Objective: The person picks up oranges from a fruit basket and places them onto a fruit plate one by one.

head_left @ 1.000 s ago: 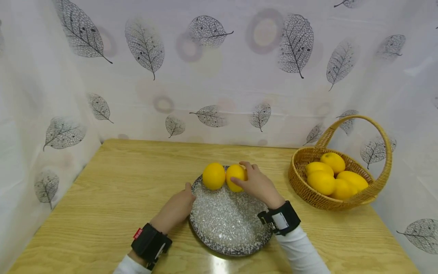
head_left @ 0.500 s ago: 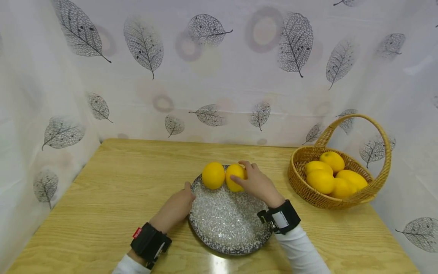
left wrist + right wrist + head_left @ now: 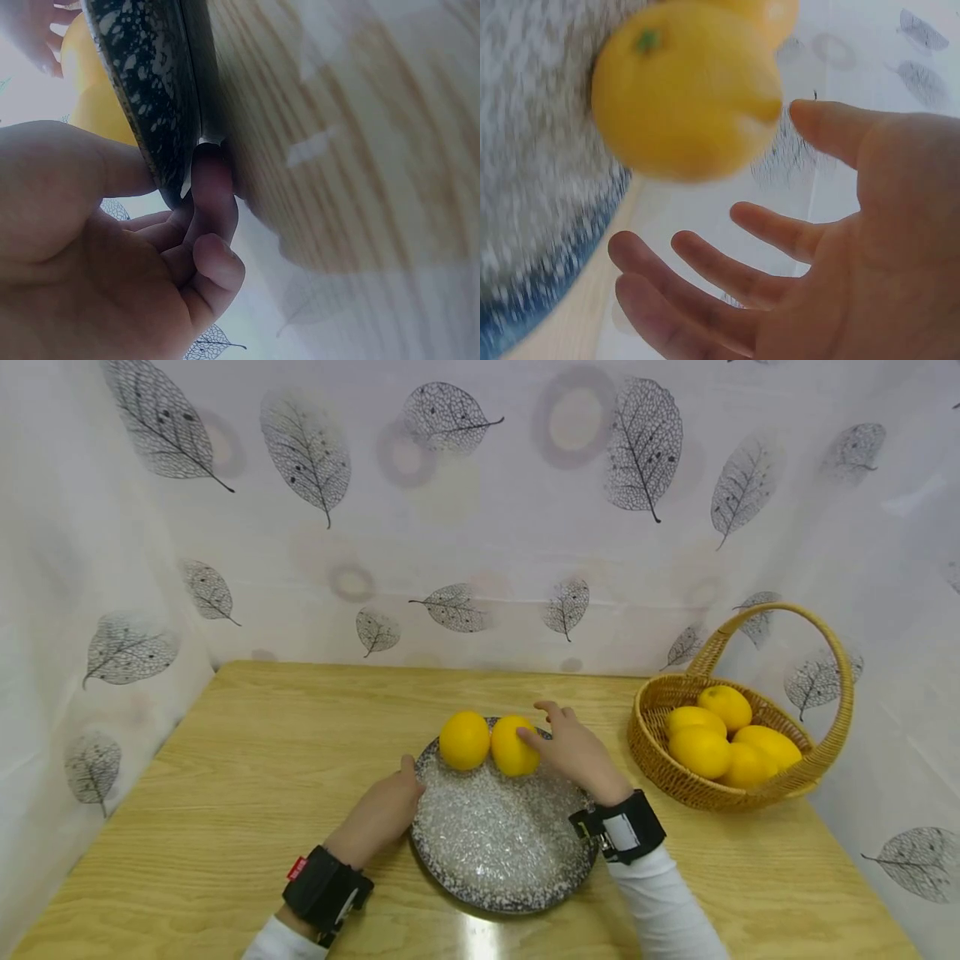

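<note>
Two yellow lemons [image 3: 464, 741] sit side by side at the far edge of a round speckled grey plate [image 3: 495, 843]. My left hand [image 3: 382, 810] grips the plate's left rim; in the left wrist view the thumb lies over the rim and fingers curl beneath it. My right hand [image 3: 577, 750] is at the right-hand lemon [image 3: 514, 746] with its fingers spread. In the right wrist view, the right thumb's tip is right by the pointed end of that lemon [image 3: 686, 94], and the other fingers are apart from it.
A wicker basket [image 3: 660, 777] with a tall arched handle stands at the right of the wooden table [image 3: 300, 718], holding several lemons [image 3: 699, 752]. A white curtain [image 3: 480, 527] printed with leaves hangs behind and on both sides.
My right hand has loosened from the right-hand lemon, its fingers spreading away to the right. The lemon stays on the plate. My left hand keeps its grip, and the head view has shifted slightly.
</note>
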The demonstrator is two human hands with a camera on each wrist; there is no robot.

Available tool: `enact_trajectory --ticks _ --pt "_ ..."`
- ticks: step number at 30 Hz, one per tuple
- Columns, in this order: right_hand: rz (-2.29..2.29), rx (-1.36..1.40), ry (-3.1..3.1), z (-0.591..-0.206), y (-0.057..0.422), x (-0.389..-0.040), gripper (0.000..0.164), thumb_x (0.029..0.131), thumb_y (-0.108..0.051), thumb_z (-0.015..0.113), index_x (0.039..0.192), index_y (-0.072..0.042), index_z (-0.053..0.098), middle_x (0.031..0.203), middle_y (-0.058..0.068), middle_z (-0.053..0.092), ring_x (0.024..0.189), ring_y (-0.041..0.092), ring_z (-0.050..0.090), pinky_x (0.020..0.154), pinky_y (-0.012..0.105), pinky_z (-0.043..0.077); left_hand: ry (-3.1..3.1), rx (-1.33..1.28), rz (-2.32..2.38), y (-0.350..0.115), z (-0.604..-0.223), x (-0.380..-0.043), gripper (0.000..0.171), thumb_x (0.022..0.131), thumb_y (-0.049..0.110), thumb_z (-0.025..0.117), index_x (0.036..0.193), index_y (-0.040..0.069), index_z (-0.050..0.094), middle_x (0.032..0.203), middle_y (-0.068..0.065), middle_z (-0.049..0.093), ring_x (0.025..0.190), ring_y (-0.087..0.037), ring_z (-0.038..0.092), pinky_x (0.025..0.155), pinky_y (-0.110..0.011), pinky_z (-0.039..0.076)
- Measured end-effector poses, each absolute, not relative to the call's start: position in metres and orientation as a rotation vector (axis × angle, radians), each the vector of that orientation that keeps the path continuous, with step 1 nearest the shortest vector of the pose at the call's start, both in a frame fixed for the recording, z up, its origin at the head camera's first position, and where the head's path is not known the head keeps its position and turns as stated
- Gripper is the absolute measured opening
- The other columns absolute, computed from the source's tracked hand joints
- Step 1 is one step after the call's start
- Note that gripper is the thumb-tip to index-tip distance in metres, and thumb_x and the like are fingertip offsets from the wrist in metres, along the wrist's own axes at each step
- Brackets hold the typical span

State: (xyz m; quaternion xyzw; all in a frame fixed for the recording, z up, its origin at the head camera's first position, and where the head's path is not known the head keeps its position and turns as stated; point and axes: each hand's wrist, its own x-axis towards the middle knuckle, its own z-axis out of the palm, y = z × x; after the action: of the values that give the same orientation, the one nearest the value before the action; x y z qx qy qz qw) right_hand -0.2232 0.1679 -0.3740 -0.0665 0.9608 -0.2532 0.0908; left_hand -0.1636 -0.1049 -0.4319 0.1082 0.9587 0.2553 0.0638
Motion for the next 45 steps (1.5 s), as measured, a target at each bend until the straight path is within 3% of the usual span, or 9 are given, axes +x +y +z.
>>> enact_trajectory --ticks 5,11,16,22,25,29,34,45 --pt "-0.769 -0.119 2.913 -0.363 0.193 -0.226 0.066 0.105 -0.045 0.050 0.155 -0.004 0.036 0.149 0.030 0.048 0.128 0.045 0.057 0.098 0.057 0.053 2.894 0.330 0.764 -0.105 -0.431 -0.164 0.051 0.105 0.007 0.049 0.143 -0.023 0.033 0.103 -0.030 0.072 0.083 -0.030 0.072 0.069 -0.041 0.059" --pt "-0.697 0.012 3.015 -0.351 0.227 -0.227 0.062 0.106 -0.043 0.048 0.149 0.001 0.045 0.144 0.030 0.054 0.124 0.046 0.058 0.097 0.058 0.051 2.858 0.307 0.793 -0.104 -0.428 -0.162 0.054 0.106 0.007 0.048 0.145 -0.023 0.029 0.109 -0.033 0.071 0.090 -0.033 0.073 0.073 -0.042 0.060" --pt "-0.638 0.190 3.118 -0.348 0.253 -0.226 0.060 0.106 -0.042 0.048 0.145 0.004 0.049 0.134 0.032 0.056 0.116 0.048 0.058 0.092 0.059 0.050 2.853 0.303 0.792 -0.104 -0.427 -0.163 0.053 0.106 0.008 0.049 0.144 -0.023 0.030 0.105 -0.033 0.071 0.087 -0.034 0.073 0.068 -0.041 0.059" --pt "-0.577 0.345 3.198 -0.350 0.282 -0.226 0.060 0.105 -0.041 0.049 0.144 0.005 0.049 0.141 0.042 0.043 0.124 0.065 0.040 0.102 0.075 0.030 2.850 0.291 0.769 -0.105 -0.428 -0.164 0.055 0.106 0.008 0.048 0.146 -0.024 0.027 0.116 -0.037 0.067 0.100 -0.040 0.072 0.078 -0.047 0.061" --pt "-0.538 0.417 3.148 -0.352 0.296 -0.228 0.066 0.105 -0.044 0.047 0.146 0.008 0.043 0.143 0.046 0.034 0.129 0.070 0.030 0.103 0.078 0.023 2.841 0.289 0.785 -0.104 -0.428 -0.164 0.054 0.106 0.008 0.048 0.146 -0.023 0.028 0.108 -0.035 0.070 0.087 -0.031 0.073 0.068 -0.040 0.059" --pt "-0.502 0.466 3.042 -0.353 0.309 -0.226 0.072 0.104 -0.047 0.044 0.146 0.012 0.037 0.144 0.050 0.028 0.131 0.072 0.026 0.104 0.078 0.024 2.834 0.288 0.806 -0.103 -0.429 -0.164 0.052 0.106 0.009 0.048 0.145 -0.022 0.030 0.099 -0.029 0.071 0.073 -0.019 0.063 0.059 -0.033 0.052" --pt "-0.511 0.530 2.950 -0.352 0.308 -0.223 0.074 0.104 -0.043 0.043 0.149 0.015 0.030 0.145 0.053 0.024 0.131 0.074 0.027 0.105 0.081 0.025 2.838 0.283 0.802 -0.103 -0.431 -0.164 0.053 0.107 0.010 0.048 0.146 -0.022 0.029 0.110 -0.031 0.071 0.082 -0.021 0.066 0.067 -0.037 0.057" --pt "-0.432 0.546 2.914 -0.352 0.302 -0.216 0.078 0.103 -0.045 0.046 0.146 0.018 0.029 0.144 0.051 0.025 0.134 0.073 0.024 0.101 0.083 0.029 2.854 0.297 0.786 -0.104 -0.430 -0.163 0.054 0.107 0.010 0.048 0.146 -0.023 0.029 0.116 -0.035 0.069 0.096 -0.034 0.073 0.076 -0.044 0.061"
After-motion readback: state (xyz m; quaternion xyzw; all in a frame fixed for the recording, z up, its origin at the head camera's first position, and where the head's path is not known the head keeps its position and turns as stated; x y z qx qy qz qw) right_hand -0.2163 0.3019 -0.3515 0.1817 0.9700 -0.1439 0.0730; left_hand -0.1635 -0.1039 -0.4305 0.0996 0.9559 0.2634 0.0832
